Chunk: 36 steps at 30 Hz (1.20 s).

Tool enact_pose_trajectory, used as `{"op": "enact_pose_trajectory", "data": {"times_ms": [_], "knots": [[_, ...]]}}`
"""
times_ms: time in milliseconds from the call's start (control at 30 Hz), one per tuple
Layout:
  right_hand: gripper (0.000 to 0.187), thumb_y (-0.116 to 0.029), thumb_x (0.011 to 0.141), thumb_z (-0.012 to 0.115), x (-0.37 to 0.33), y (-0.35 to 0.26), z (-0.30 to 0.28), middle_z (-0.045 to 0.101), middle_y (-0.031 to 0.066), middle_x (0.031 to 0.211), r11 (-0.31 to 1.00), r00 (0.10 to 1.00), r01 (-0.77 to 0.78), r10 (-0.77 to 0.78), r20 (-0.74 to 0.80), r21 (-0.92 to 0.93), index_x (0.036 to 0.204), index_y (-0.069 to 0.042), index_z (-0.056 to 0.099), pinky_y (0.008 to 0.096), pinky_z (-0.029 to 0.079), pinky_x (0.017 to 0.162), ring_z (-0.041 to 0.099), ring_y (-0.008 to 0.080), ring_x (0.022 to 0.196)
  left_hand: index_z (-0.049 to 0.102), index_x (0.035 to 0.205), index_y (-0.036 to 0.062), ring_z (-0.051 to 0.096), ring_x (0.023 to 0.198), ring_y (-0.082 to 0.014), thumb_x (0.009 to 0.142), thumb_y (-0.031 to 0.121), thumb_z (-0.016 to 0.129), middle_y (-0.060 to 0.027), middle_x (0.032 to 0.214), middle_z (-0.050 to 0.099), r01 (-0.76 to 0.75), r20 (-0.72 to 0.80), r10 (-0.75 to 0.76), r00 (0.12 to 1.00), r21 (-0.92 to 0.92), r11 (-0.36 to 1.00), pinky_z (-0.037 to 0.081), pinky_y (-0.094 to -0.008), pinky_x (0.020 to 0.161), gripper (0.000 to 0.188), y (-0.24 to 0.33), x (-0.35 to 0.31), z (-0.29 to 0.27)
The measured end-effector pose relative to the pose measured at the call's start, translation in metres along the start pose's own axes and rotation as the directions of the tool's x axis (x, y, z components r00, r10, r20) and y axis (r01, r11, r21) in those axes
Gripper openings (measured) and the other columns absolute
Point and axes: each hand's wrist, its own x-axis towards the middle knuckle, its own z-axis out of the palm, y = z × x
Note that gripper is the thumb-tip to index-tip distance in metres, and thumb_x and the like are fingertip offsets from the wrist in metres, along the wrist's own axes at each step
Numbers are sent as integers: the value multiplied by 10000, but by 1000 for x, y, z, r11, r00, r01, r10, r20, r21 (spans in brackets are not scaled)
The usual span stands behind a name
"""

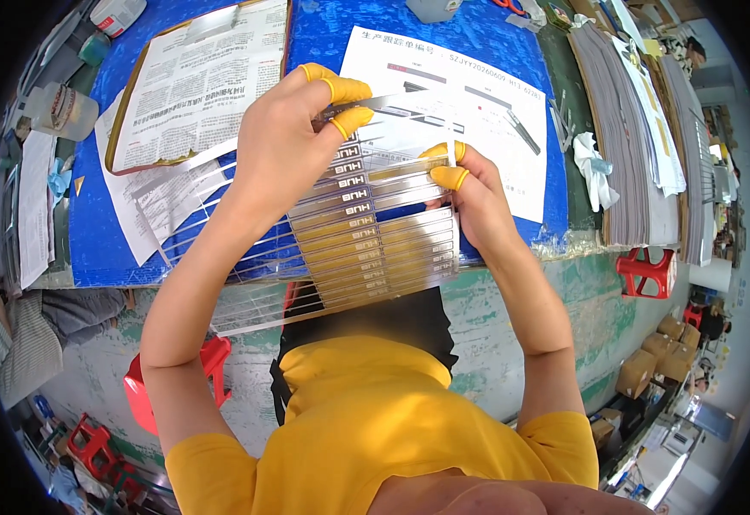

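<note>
My left hand (285,146), with yellow finger cots on its fingertips, pinches the top strip of a fanned row of several long clear plastic strips (366,236) with small dark printed labels. My right hand (474,202), also with yellow finger cots, grips the right end of the same fan near its upper strips. The strips overlap like shingles and hang out past the near edge of the blue table (109,249), above my lap.
A printed white sheet (469,112) lies under the hands. A clipboard with a text page (199,86) sits left. Stacks of grey sheets (628,146) stand right, beside a crumpled white cloth (594,167). Red stools (645,273) stand on the floor.
</note>
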Motion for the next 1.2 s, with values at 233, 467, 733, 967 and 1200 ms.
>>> {"op": "enact_pose_trajectory", "data": {"times_ms": [233,467,733,967,1200], "knots": [[195,-134,902,534,2,-7,10,626,35,889,999,997,2,-5,-76,-41,1005,16,604,227,544,634,575,55,720,701,935,87,543,581,-153,760,154,719,-28,819,606,-43,-44,46,998,57,997,446,-266,554,188,-4,-2,-4],[260,-196,914,565,2,-13,5,651,53,896,993,997,-74,71,-40,-93,1031,29,621,245,542,687,605,77,802,698,951,63,547,633,-135,768,113,711,-36,844,603,-32,16,31,999,46,998,443,-249,577,190,-2,0,0],[241,-128,881,597,3,-12,-1,667,79,961,995,992,-98,96,88,23,1061,28,624,243,518,730,633,109,835,704,924,76,557,570,-182,767,161,707,-46,839,612,-74,21,73,997,60,995,449,-291,552,178,-9,-1,7],[245,-137,882,611,1,-12,-2,666,77,968,994,985,-108,106,135,9,1067,24,625,229,510,726,626,101,833,701,943,50,548,617,-140,759,95,710,-44,837,606,-43,44,41,998,39,998,441,-253,563,190,-6,-1,5],[213,-126,885,614,2,-5,3,667,65,969,996,996,-52,57,62,-68,1044,15,628,234,494,767,612,94,864,695,961,23,543,669,-96,755,24,710,-38,838,605,-7,58,6,998,16,1000,435,-214,583,207,-5,-2,3]]}}
